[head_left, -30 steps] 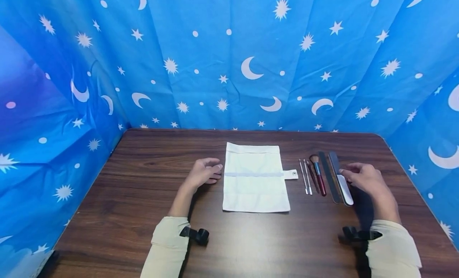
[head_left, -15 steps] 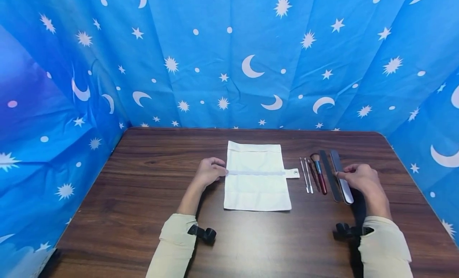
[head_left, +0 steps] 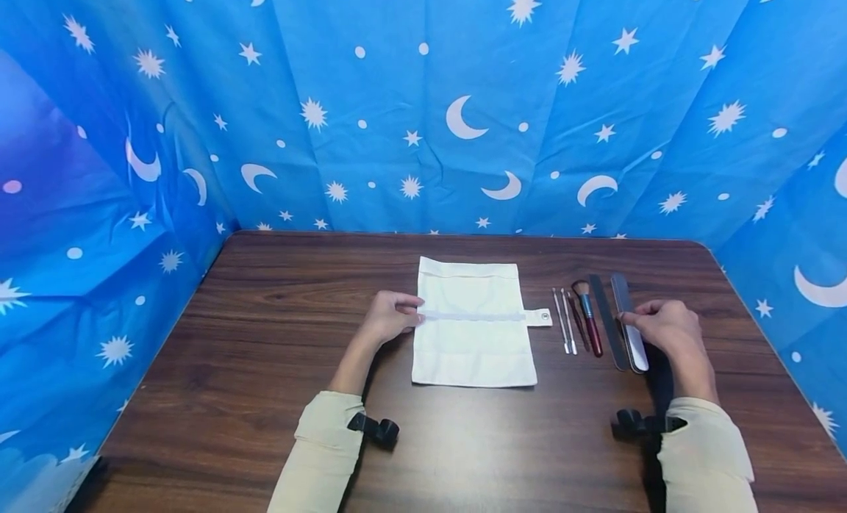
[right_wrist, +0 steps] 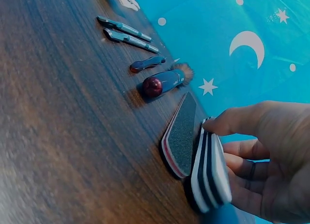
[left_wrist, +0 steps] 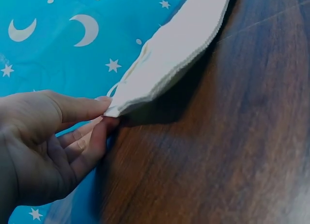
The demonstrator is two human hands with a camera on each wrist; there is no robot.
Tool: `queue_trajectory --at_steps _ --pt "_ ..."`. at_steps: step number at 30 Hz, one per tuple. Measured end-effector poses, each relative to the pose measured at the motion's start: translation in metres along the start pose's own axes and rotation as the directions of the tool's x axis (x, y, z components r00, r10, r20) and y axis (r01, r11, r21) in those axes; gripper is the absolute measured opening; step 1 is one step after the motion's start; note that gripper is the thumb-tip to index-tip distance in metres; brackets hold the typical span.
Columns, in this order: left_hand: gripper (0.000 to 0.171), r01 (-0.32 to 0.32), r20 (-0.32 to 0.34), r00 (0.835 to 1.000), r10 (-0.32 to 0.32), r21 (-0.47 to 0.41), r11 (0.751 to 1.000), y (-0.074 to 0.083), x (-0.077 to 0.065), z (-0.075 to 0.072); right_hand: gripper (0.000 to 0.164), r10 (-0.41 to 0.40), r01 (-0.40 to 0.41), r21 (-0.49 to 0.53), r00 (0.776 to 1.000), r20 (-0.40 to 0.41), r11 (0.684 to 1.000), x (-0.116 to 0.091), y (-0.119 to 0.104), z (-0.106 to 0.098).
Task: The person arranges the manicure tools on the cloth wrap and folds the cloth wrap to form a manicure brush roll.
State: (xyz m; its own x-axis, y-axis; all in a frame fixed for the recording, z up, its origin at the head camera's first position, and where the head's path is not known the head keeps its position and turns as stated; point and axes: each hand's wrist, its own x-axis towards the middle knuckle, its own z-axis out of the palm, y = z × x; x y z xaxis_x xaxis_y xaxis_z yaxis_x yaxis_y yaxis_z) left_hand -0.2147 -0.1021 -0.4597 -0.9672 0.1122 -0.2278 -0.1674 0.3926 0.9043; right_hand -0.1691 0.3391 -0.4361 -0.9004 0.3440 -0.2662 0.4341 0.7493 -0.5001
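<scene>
A white fabric roll pouch (head_left: 473, 359) lies opened flat, its snap tab (head_left: 538, 317) pointing right. My left hand (head_left: 389, 318) pinches the pouch's left edge between thumb and fingers; in the left wrist view that edge (left_wrist: 140, 90) is lifted a little off the table. On the right, my right hand (head_left: 671, 333) pinches a grey nail buffer (head_left: 637, 351) by its long sides. The right wrist view shows the buffer (right_wrist: 213, 170) with black and white layers, tilted on its edge. Just left of it is a dark nail file (head_left: 607, 325), untouched.
Left of the file lie a makeup brush (head_left: 587, 318) with a red handle, a slim dark red tool (head_left: 578, 325) and two silver metal sticks (head_left: 564, 325). A blue curtain (head_left: 423, 116) with moons and stars hangs behind the brown wooden table (head_left: 503, 447).
My left hand has moved right, onto the pouch's edge, and now pinches it. My right hand has shifted slightly left on the nail buffer, with the thumb at its left side.
</scene>
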Motion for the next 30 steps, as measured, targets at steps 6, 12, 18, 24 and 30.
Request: queue_trajectory --at_steps 6,12,18,24,30 --pt "0.023 -0.040 -0.001 0.999 0.040 0.069 0.997 -0.002 0.001 0.000 0.047 0.003 -0.002 0.040 0.999 -0.046 0.999 0.001 -0.001 -0.002" --pt "0.017 -0.070 -0.010 0.997 0.072 0.145 0.987 -0.002 0.002 -0.001 0.052 -0.005 0.010 0.083 0.998 -0.066 0.997 0.001 -0.005 -0.005" --pt "0.013 -0.079 -0.005 0.997 0.080 0.160 0.984 -0.002 0.001 -0.001 0.055 -0.045 0.055 0.130 0.996 -0.081 0.990 -0.001 -0.013 -0.009" --pt "0.012 -0.070 -0.002 0.997 0.071 0.150 0.986 -0.003 0.002 -0.001 0.062 -0.129 0.124 0.282 0.992 -0.002 0.951 0.000 -0.028 -0.005" --pt "0.011 -0.053 0.009 0.999 0.052 0.103 0.993 -0.002 0.003 0.000 0.071 -0.194 0.139 0.358 0.974 0.122 0.923 0.002 -0.045 0.004"
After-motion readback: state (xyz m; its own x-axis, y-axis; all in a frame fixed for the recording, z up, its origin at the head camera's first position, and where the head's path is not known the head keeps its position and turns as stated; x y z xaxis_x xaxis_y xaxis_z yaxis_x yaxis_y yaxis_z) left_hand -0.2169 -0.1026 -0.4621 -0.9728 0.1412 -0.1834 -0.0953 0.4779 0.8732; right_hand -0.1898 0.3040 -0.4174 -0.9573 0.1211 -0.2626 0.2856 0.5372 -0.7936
